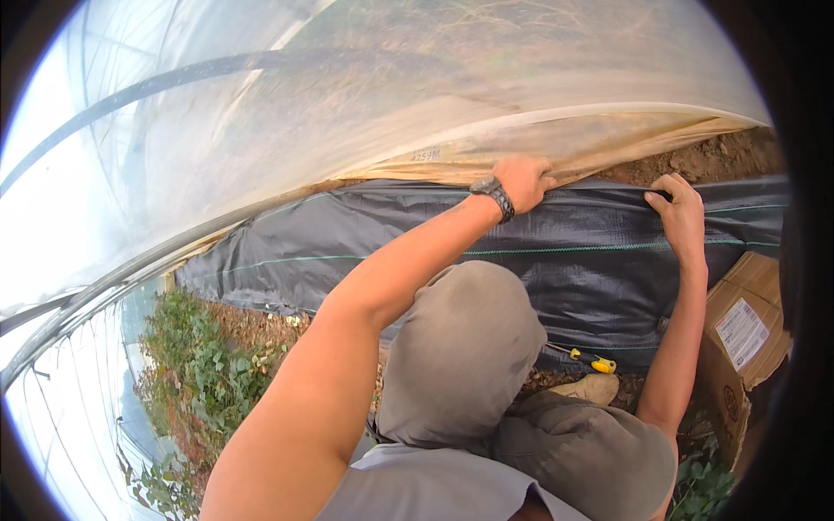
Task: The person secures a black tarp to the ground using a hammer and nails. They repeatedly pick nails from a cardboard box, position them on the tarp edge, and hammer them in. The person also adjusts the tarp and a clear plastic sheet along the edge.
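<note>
A black woven ground-cover sheet [586, 280] with green stitched lines lies along the foot of a clear plastic greenhouse film [365, 117]. My left hand [526, 184], with a dark braided band at the wrist, presses at the sheet's upper edge, where the film's loose lower edge meets it; its fingertips are partly hidden. Farther right, my right hand [679, 202] pinches the sheet's upper edge between thumb and fingers. Bare soil [704, 156] shows above the edge between and beyond the hands. A yellow-and-black handled tool [594, 362] with a thin shaft lies at the sheet's lower edge.
An open cardboard box [749, 325] with a printed label stands at the right. Before my knees, a tan shoe tip [589, 389] rests on dry leaves. Green plants [208, 378] grow at the lower left. A curved metal greenhouse tube [130, 257] runs along the film's side.
</note>
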`<state>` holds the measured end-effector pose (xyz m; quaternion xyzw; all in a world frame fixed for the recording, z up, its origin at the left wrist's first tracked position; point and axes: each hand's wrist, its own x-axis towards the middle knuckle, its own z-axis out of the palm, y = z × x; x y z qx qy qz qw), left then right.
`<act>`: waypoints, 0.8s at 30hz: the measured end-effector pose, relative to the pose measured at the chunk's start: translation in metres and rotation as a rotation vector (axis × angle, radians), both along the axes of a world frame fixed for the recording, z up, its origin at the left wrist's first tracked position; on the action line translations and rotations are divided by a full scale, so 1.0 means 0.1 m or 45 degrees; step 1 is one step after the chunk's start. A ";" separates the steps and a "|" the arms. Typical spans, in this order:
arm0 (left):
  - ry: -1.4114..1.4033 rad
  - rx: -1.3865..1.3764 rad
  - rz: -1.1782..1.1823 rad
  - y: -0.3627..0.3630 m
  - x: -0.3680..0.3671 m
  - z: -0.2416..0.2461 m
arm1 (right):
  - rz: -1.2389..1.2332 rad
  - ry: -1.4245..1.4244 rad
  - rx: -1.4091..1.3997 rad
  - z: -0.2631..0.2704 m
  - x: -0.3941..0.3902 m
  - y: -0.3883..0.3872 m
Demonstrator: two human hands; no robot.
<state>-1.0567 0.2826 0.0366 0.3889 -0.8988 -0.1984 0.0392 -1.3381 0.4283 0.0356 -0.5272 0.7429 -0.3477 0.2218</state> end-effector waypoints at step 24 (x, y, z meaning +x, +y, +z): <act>-0.147 -0.079 -0.722 -0.24 -1.03 -0.29 | -0.011 -0.004 -0.098 0.19 0.05 0.24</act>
